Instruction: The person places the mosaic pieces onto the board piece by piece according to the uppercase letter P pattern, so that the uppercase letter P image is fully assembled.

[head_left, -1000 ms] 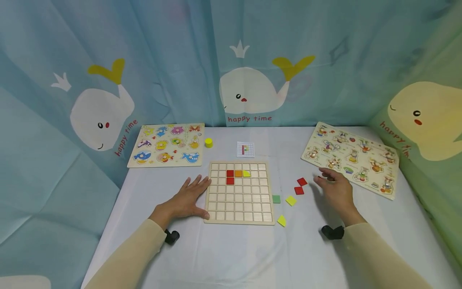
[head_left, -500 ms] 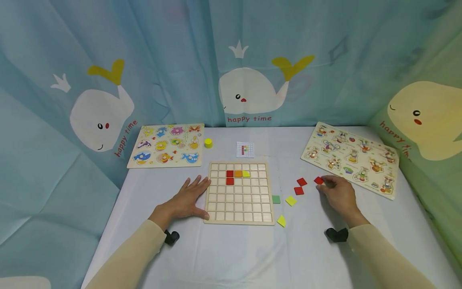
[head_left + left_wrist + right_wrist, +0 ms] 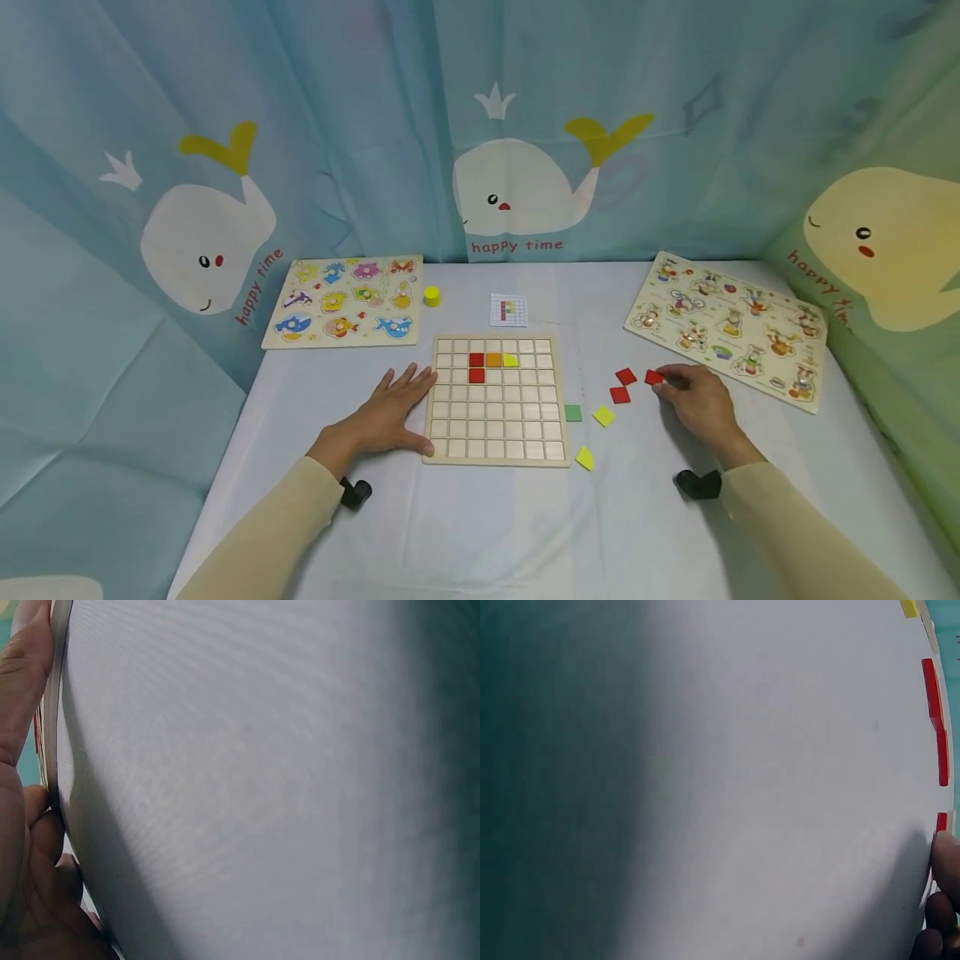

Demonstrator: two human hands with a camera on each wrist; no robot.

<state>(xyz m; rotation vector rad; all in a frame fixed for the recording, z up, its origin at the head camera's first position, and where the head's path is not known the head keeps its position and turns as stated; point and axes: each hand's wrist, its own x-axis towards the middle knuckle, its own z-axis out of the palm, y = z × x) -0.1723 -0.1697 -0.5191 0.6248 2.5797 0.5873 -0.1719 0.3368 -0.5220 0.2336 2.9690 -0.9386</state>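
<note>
A square wooden grid board [image 3: 497, 423] lies mid-table, with two red tiles [image 3: 477, 376], an orange tile [image 3: 493, 360] and a yellow rounded tile [image 3: 510, 361] in its cells. My left hand [image 3: 384, 419] rests spread along the board's left edge, thumb at the lower corner. To the right, my right hand [image 3: 697, 408] pinches a red square tile [image 3: 654, 377] by its right side, low over the table; in the right wrist view the thumb [image 3: 946, 859] is against it. Two loose red tiles [image 3: 620, 395] lie just left of that hand.
A green tile [image 3: 573, 413], a yellow square [image 3: 603, 417] and a yellow rounded piece [image 3: 585, 458] lie right of the board. Behind are a pattern card [image 3: 508, 311], a yellow cylinder [image 3: 432, 297] and two picture puzzles, left [image 3: 341, 304] and right [image 3: 731, 329].
My right hand has come down onto the red tile, turned it and shifted it slightly left toward the other red ones. The left hand has stayed on the board.
</note>
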